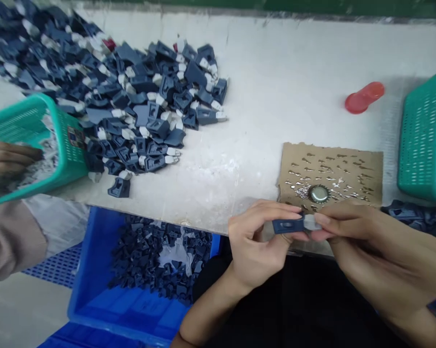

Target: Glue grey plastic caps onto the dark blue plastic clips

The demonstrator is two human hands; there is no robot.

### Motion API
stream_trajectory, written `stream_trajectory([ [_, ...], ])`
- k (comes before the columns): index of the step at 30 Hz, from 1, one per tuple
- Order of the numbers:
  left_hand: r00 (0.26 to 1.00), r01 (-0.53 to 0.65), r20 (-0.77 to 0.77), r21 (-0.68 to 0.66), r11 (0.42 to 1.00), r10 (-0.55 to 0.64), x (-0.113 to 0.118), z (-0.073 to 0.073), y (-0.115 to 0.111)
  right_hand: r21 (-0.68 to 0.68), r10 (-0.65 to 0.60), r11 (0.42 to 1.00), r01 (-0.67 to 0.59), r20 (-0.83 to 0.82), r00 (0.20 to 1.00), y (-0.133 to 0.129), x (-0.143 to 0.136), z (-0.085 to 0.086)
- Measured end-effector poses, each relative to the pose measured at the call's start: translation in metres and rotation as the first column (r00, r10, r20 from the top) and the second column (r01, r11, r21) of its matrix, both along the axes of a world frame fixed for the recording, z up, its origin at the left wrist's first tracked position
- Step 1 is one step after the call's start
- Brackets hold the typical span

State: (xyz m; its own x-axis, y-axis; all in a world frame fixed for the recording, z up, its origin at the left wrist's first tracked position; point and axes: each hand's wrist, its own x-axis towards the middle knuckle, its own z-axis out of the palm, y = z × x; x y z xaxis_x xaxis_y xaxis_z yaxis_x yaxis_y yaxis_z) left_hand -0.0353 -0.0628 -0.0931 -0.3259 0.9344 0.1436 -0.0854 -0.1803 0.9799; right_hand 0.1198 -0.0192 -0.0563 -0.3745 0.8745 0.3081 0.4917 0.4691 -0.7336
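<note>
My left hand [256,241] and my right hand [351,232] meet at the table's near edge and together hold one small dark blue plastic part [288,225]. The left fingers pinch its blue body. My right fingertips grip its pale grey tip [311,222]. Just behind the hands lies a brown cardboard sheet [362,164] strewn with several tiny metal pieces and a round metal bottle cap [318,194]. A big heap of the same blue and grey parts [138,106] covers the table's left half.
A blue crate [94,295] with several blue parts sits below the table edge. Teal baskets stand at the left [67,140] and right [422,140]. Another person's hand [6,157] reaches into the left basket. A red cylinder [364,97] lies at the back right.
</note>
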Motion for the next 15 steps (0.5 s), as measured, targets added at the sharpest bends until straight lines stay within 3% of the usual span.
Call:
stream_trajectory([
  [3,0.967,0.222,-0.103,-0.117,0.968,-0.234,-0.021,0.015,0.022,-0.029,0.006,1.0,-0.007,-0.022,1.0,0.006,0.011,-0.007],
  [5,0.881,0.273,-0.36,-0.146,0.951,-0.308,-0.042,0.032,0.06,-0.092,-0.116,0.989,0.112,-0.035,0.993,0.012,0.032,-0.011],
  [6,0.815,0.249,-0.502,-0.148,0.957,-0.29,-0.052,0.041,0.087,-0.085,-0.206,0.975,0.204,-0.022,0.978,0.016,0.046,-0.012],
  [8,0.675,0.138,-0.712,-0.136,0.981,-0.193,-0.071,0.056,0.158,0.027,-0.378,0.926,0.377,0.043,0.925,0.024,0.082,-0.012],
  [10,0.59,-0.013,-0.801,-0.131,0.991,-0.098,-0.083,0.064,0.242,0.195,-0.509,0.855,0.481,0.136,0.85,0.036,0.119,-0.01],
  [12,0.546,-0.173,-0.838,-0.112,0.979,0.0,-0.088,0.061,0.324,0.258,-0.569,0.819,0.513,0.246,0.785,0.051,0.148,-0.008],
  [15,0.49,-0.382,-0.869,-0.145,0.913,0.068,-0.085,0.04,0.414,0.156,-0.488,0.871,0.465,0.372,0.789,0.079,0.166,-0.01],
])
